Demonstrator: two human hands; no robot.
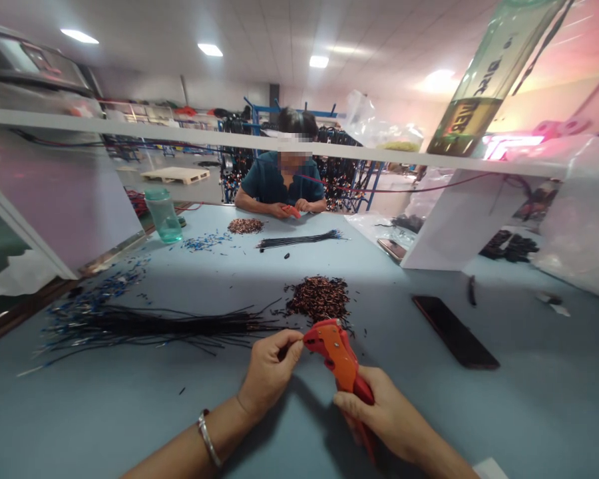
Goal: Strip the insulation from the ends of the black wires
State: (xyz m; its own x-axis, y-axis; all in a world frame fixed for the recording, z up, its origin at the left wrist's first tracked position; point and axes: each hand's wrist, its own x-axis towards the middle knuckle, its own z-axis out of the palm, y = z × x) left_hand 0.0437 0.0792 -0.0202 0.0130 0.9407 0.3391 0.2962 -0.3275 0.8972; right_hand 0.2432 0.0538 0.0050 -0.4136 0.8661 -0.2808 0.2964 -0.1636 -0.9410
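Observation:
My right hand (379, 406) is wrapped around the handles of a red and orange wire stripper (342, 359), its head tilted up to the left. At the tool's jaws, my left hand (269, 372) pinches a thin wire between thumb and forefinger; the fingers hide most of it. Just behind that hand, a long bundle of black wires (174, 324) lies across the table, with blue and silver tips fanned out at its left end. A heap of small dark and coppery offcuts (319, 297) sits beyond the stripper's head.
A black phone (456, 332) lies to the right. Across the table (539, 399), a person (279, 179) holds a red tool near another wire bundle (299, 239) and scrap pile (245, 226). A green bottle (164, 214) stands left. Overhead, a white shelf (180, 133) carries another bottle (484, 86).

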